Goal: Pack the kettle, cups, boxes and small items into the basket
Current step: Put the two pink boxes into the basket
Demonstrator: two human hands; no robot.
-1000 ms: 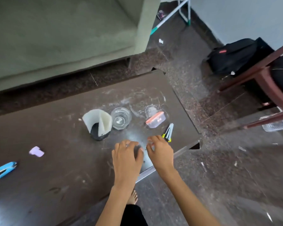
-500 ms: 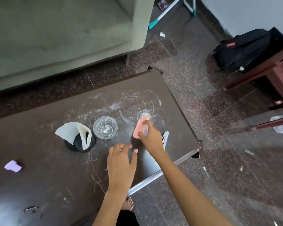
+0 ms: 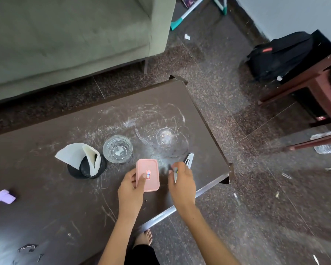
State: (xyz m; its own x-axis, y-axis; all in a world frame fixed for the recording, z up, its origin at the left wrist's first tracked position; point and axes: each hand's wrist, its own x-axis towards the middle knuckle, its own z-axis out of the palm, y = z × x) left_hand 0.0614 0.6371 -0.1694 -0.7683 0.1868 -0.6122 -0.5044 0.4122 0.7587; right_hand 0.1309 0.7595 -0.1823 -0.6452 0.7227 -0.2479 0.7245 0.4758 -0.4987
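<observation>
The pink box [image 3: 148, 175] has passed into the gripping left hand [image 3: 131, 185]; right hand [image 3: 182, 178] curls over the clip [image 3: 188, 159].

I count one glass [image 3: 117, 149], one pink box [image 3: 148, 175], one black cup [image 3: 87, 167], one clip [image 3: 188, 159] and one purple scrap [image 3: 4, 196] on the table [image 3: 46, 217].

**Scratched dark counter**

The brown counter [image 3: 46, 217] carries a clear glass [image 3: 117, 149], a black cup holding white paper [image 3: 86, 166] just beside it, a lilac eraser [image 3: 4, 196] well apart at the left, and a nail clipper [image 3: 188, 159] near the right edge.
</observation>
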